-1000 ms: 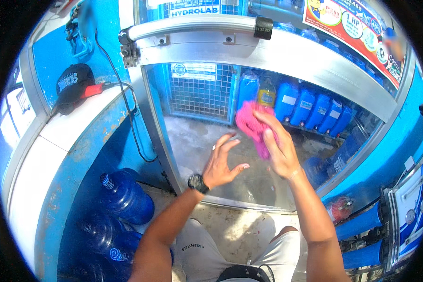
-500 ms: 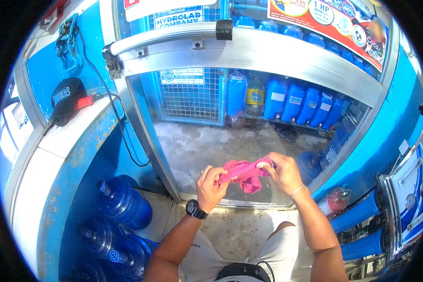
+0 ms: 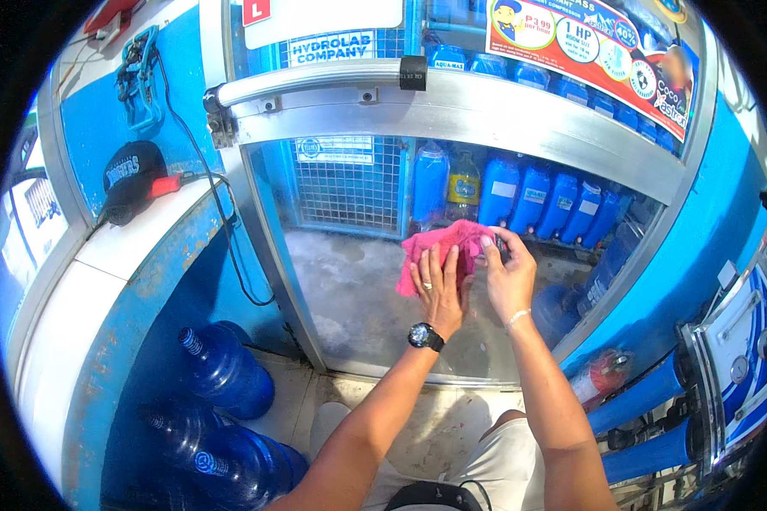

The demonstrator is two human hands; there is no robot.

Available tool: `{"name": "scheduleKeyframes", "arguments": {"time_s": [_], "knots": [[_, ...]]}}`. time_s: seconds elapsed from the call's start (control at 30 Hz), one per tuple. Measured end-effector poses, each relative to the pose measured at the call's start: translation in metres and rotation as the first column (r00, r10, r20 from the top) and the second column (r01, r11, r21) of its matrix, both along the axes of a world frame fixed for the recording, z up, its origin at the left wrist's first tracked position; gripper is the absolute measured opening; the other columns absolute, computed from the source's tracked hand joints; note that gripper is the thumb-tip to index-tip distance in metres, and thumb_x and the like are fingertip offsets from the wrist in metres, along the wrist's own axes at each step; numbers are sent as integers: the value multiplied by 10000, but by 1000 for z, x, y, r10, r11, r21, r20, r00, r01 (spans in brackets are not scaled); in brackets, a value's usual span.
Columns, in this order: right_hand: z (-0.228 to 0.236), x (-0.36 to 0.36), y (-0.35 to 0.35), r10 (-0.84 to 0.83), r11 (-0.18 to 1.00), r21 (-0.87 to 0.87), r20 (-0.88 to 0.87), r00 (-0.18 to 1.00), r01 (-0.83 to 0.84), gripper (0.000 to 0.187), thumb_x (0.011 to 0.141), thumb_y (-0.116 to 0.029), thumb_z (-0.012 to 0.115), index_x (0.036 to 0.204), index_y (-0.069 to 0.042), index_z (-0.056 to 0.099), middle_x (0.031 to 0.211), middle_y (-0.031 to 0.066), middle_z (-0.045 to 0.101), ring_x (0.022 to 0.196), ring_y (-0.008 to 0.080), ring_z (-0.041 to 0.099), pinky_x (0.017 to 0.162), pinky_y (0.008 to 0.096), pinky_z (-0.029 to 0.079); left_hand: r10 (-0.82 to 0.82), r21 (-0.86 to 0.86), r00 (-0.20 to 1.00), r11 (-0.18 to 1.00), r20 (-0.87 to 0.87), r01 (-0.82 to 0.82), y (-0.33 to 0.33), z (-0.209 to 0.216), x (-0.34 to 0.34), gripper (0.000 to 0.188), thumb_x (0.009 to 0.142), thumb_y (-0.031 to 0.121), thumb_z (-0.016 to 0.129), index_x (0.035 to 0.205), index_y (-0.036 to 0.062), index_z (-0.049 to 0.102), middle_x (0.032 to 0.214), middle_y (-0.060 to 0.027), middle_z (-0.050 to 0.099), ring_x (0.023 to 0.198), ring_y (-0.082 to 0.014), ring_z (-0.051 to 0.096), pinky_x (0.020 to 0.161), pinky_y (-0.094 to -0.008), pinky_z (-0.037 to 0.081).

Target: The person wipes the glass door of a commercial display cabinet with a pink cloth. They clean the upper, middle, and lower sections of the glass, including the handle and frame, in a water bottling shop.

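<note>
A crumpled pink cloth point(image 3: 437, 253) is spread up in front of the lower glass pane point(image 3: 349, 289) of a metal-framed door. My left hand point(image 3: 441, 285), with a ring and a black watch, lies against the cloth, its fingers stretched and slightly spread over it. At the cloth's right end, my right hand point(image 3: 510, 271) pinches an edge between thumb and fingers; a thin bracelet circles that wrist. Whether the cloth touches the glass, I cannot tell.
A silver handle bar point(image 3: 315, 83) crosses the door above. Large blue water bottles point(image 3: 230, 375) stand at lower left, below a ledge holding a black cap point(image 3: 132, 179). Blue filter tubes point(image 3: 635, 404) and a gauge panel point(image 3: 737, 366) are at right. Blue containers point(image 3: 533, 200) line up behind the glass.
Both hands have moved up and farther away with the cloth. My left hand went from gripping the cloth's left end to lying flat over it; my right hand still pinches the cloth.
</note>
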State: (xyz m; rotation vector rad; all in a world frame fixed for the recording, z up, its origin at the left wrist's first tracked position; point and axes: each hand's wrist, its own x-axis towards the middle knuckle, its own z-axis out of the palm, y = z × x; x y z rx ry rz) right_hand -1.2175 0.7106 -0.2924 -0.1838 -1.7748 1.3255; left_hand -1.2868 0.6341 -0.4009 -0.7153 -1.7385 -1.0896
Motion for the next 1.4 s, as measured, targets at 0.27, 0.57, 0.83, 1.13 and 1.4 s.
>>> {"name": "scheduleKeyframes", "arguments": {"time_s": [0.27,0.57,0.83,1.13,1.4], "knots": [[-164,134,95,-83,973,-202,150,985,113,325,1021,-160,672,1295,12,640,1161,98,701,1032,179,685,852,309,574,202,-315,949,909,-242,-274,-59,86,-73,516,877,311,671,1349,108,628,1579,-248,362,1536,-462,201,1219,-686,108],[-298,306,118,-386,827,-292,328,862,481,141,1022,-120,644,1115,-19,677,940,33,702,795,108,673,632,247,545,103,-297,913,926,-394,-232,0,137,-59,561,799,444,705,1213,67,674,1564,-180,421,1540,-401,259,1222,-665,115],[-257,205,65,-39,944,-309,248,968,117,205,1027,-150,647,1141,13,696,982,83,719,884,163,706,727,308,584,-296,-497,628,851,-720,-169,145,141,20,519,948,260,520,1441,107,573,1632,-136,392,1563,-296,254,1293,-562,96],[-257,254,70,-118,946,-226,429,896,233,163,1003,-93,674,1108,26,714,966,68,721,847,143,689,722,272,568,172,-208,904,940,-391,-269,-71,28,-115,386,879,421,731,1217,236,743,1305,-116,639,1253,-347,552,1075,-600,377],[-254,297,79,-211,926,-229,343,915,300,177,1026,-134,655,1108,20,691,904,46,701,797,108,661,650,257,572,468,-292,821,776,-327,-559,-84,-113,-149,336,911,230,640,1223,113,689,1171,-157,682,1133,-375,621,1023,-527,463]]}}
